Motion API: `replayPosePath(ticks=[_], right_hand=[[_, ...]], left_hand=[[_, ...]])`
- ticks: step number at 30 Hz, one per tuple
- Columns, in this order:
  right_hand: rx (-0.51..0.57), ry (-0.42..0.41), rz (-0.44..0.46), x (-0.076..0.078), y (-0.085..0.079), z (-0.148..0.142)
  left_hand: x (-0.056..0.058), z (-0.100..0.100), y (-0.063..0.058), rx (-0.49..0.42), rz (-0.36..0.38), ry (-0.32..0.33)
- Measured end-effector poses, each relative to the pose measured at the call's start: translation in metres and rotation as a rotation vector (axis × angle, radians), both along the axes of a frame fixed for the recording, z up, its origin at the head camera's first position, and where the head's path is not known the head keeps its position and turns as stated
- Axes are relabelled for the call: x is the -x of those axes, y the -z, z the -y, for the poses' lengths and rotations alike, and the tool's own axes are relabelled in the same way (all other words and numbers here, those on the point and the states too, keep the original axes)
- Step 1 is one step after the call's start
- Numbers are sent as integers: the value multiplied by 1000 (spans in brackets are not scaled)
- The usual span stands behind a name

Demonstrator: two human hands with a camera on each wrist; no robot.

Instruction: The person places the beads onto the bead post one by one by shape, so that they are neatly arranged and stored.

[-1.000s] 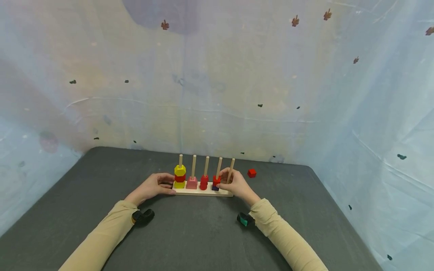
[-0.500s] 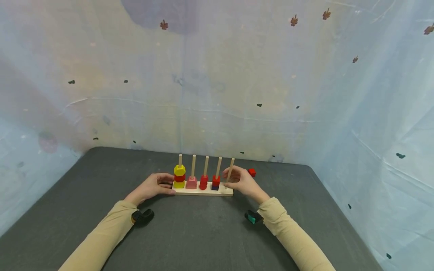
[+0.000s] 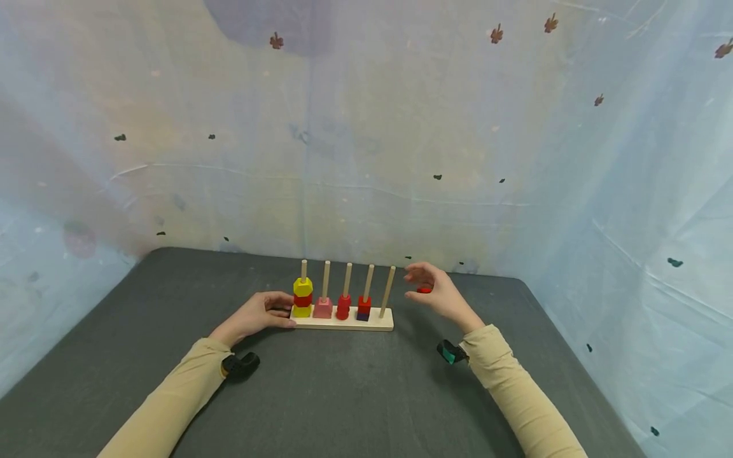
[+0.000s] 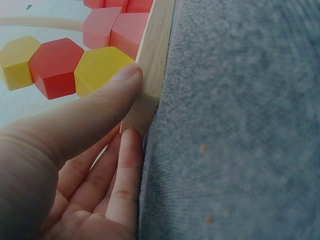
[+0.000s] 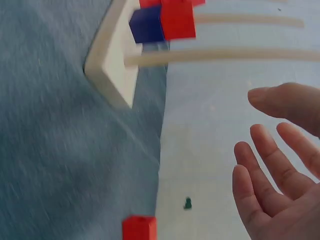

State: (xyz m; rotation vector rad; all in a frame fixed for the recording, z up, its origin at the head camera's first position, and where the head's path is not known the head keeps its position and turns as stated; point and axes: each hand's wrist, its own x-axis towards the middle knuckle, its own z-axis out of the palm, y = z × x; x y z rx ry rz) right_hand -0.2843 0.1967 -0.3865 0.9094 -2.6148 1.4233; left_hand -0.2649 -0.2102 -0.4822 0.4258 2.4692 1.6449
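A wooden peg stacker (image 3: 343, 325) with a row of upright pegs stands on the table. My left hand (image 3: 265, 313) grips its left end, thumb on the front edge and fingers at the end face. Beside that hand, the first peg carries a red hexagon (image 4: 56, 67) between two yellow ones. Pink blocks (image 3: 323, 309), red rounded pieces (image 3: 343, 308) and a red block (image 5: 178, 21) over a navy block (image 5: 146, 25) fill other pegs; the rightmost peg (image 5: 225, 54) is bare. My right hand (image 3: 438, 294), holding nothing, is near a loose red block (image 5: 140, 227), partly hidden behind it in the head view.
The dark grey table (image 3: 332, 394) reaches back to a pale hanging sheet (image 3: 366, 159) with small leaf marks. The sheet continues along both sides of the table.
My right hand has left the navy-and-red stack and moved right past the last peg, up to the loose red block. My left hand has stayed on the stacker's end.
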Motion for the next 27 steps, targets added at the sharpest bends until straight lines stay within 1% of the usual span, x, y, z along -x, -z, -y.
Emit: replayPosePath(ticks=[3, 5, 8, 11, 19, 23, 27], right_hand=[[-39, 18, -59, 14, 8, -9], [-77, 30, -96, 20, 11, -14], [-108, 45, -124, 27, 16, -21], [-120, 65, -117, 33, 22, -27], [-154, 138, -35, 47, 44, -42], [-166, 139, -22, 53, 51, -47], [-185, 119, -17, 58, 56, -48]], left_hand=[[0, -1, 1, 3, -3, 4], [0, -1, 1, 4, -5, 6], [0, -1, 1, 2, -4, 2], [-1, 0, 1, -3, 0, -5], [-2, 0, -2, -11, 5, -2], [-3, 0, -2, -8, 7, -5], [-2, 1, -2, 2, 5, -9]])
